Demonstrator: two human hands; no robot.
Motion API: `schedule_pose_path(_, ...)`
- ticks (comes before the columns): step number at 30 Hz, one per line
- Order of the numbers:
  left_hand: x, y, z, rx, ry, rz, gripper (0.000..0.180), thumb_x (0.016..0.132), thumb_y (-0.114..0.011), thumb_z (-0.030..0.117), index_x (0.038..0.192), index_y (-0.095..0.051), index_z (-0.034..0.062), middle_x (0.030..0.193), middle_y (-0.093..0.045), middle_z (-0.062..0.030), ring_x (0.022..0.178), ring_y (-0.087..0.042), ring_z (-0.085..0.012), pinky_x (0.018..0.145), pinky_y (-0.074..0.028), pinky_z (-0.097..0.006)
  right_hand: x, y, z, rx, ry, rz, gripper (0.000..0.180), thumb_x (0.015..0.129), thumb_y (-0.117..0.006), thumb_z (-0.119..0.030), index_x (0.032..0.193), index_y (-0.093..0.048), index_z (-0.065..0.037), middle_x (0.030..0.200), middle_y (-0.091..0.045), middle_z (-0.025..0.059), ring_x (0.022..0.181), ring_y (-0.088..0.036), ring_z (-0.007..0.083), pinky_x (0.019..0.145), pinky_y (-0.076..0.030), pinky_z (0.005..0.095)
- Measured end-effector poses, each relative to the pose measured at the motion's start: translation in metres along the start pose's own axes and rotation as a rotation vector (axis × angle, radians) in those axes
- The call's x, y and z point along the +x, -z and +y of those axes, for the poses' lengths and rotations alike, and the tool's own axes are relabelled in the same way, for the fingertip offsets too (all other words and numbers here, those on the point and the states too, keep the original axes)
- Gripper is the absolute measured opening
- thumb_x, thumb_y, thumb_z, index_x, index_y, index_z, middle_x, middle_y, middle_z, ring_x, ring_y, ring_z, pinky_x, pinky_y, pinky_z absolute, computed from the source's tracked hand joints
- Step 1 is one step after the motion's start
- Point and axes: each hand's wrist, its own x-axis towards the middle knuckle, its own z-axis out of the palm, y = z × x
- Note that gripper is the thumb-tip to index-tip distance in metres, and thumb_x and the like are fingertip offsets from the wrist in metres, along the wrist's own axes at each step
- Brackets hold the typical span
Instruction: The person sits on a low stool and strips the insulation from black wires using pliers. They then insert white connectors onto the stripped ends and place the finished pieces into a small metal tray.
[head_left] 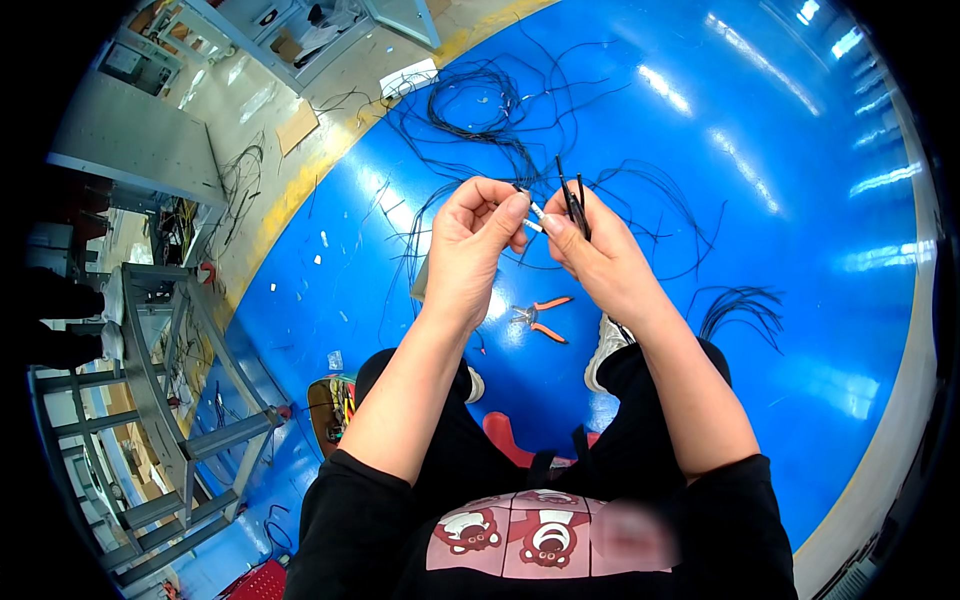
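Above the blue floor, my left hand (468, 235) pinches a thin black wire between thumb and forefinger. Small white sleeves (533, 226) sit between the fingertips of both hands, close to the wire's end. My right hand (600, 245) is closed on several black wires (575, 205), whose ends stick up past the fingers; its thumb and forefinger also touch the white sleeves. Whether each sleeve is fully on a wire is too small to tell. Below the hands, wire strippers (550, 304) with orange handles lie spread on the floor.
Loose black wires (520, 165) lie tangled on the floor ahead, and another wire bundle (742, 312) rests at the right. A container with coloured wires (325, 410) stands by my left leg. Metal frames (190, 440) and a grey cabinet (140, 140) line the left side.
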Motion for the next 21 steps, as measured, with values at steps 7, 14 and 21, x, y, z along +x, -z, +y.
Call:
schedule_pose_path(7,-0.001,0.001,0.004,0.075,0.069,-0.056,0.015,0.090,-0.065,0.018,0.098,-0.063,0.0057,0.079,-0.060,0.0021,0.065,-0.052,-0.0053,0.059,-0.041,-0.019,-0.001,0.000,0.000,-0.016,-0.026,-0.013,0.020,0.098,-0.051,-0.020,0.106,-0.052,-0.002,0.082,-0.053,0.0012,0.072,-0.048,0.0085,0.064,-0.043,0.0258)
schedule_pose_path(14,0.000,0.006,0.008,0.094,0.094,-0.094,0.014,0.090,-0.065,0.018,0.097,-0.063,0.0061,0.080,-0.060,0.0016,0.066,-0.051,-0.0050,0.060,-0.041,-0.019,0.003,-0.002,0.003,-0.123,0.023,-0.063,0.021,0.097,-0.053,-0.023,0.098,-0.059,-0.002,0.074,-0.051,-0.0014,0.070,-0.045,0.0069,0.062,-0.041,0.0248)
schedule_pose_path(21,-0.004,0.009,0.009,0.100,0.065,-0.051,0.013,0.091,-0.063,0.019,0.088,-0.059,0.0071,0.077,-0.061,-0.0002,0.065,-0.051,-0.0049,0.058,-0.040,-0.020,0.003,-0.004,-0.004,-0.098,-0.107,-0.105,0.025,0.096,-0.054,-0.026,0.094,-0.061,-0.002,0.074,-0.054,-0.0011,0.068,-0.045,0.0074,0.062,-0.040,0.0243)
